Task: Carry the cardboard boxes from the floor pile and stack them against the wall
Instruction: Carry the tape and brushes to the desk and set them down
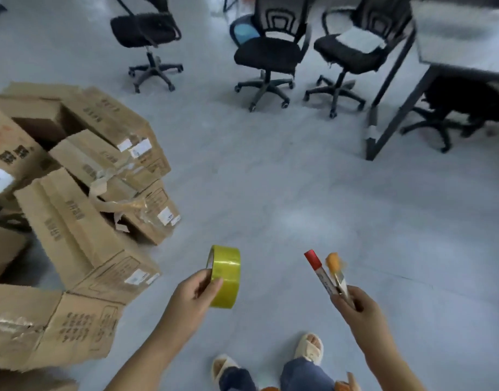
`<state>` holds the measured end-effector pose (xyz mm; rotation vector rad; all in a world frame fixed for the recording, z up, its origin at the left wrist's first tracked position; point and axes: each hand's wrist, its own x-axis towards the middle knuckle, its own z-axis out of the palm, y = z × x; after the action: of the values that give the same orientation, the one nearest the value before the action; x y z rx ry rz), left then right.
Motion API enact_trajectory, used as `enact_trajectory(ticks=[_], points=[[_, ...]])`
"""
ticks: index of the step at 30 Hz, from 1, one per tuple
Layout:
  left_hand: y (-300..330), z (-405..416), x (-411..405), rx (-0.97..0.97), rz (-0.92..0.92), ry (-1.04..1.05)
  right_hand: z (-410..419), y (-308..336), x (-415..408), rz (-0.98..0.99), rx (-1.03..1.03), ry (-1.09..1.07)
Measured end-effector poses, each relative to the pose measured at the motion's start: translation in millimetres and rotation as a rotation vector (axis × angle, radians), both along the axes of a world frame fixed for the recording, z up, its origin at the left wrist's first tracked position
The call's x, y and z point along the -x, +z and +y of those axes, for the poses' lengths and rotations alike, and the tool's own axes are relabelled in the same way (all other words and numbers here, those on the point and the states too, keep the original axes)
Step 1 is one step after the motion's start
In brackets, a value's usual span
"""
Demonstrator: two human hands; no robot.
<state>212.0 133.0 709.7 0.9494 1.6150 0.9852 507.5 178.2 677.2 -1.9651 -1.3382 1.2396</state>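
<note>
Item: cardboard boxes (81, 198), heaped on the floor (270, 193) at frame left; none carried yet.
Left hand (196, 294): grip curled round a yellow tape roll (225, 276).
Right hand (355, 306): pinching a red-capped marker (318, 270) and an orange-handled tool (335, 268).
Advice: put these down first; lift with both hands.
Containers: one box at upper left open, interior dark, contents not discernible.

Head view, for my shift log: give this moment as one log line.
left hand: holds tape roll | right hand: holds red-capped marker, orange-handled tool | cardboard boxes: piled on floor, untouched
</note>
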Motion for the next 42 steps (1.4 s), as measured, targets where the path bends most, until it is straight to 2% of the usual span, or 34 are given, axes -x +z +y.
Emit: enact_trajectory(ticks=[7, 10, 16, 23, 32, 38, 42], points=[[23, 50, -130, -0.018, -0.032, -0.207, -11, 19, -134, 0.073, -0.114, -0.297], [28, 64, -164, -0.046, -0.051, -0.172, -7, 26, -184, 0.069, -0.161, -0.364], [33, 126, -320, -0.078, -0.107, -0.229, -4, 54, -362, 0.023, -0.297, -0.583], [39, 202, -430, -0.08, -0.237, -0.28, 18, 49, -462, 0.078, -0.28, -0.763], [23, 378, -538, -0.082, -0.243, -0.424, 143, 42, -548, 0.095, -0.335, -0.955], [50, 518, -631, -0.137, -0.22, -0.612, 259, 59, -605, 0.058, -0.395, -1.061], [58, 580, -687, -0.152, -0.203, -0.717, 311, 61, -642, 0.052, -0.379, -1.096]])
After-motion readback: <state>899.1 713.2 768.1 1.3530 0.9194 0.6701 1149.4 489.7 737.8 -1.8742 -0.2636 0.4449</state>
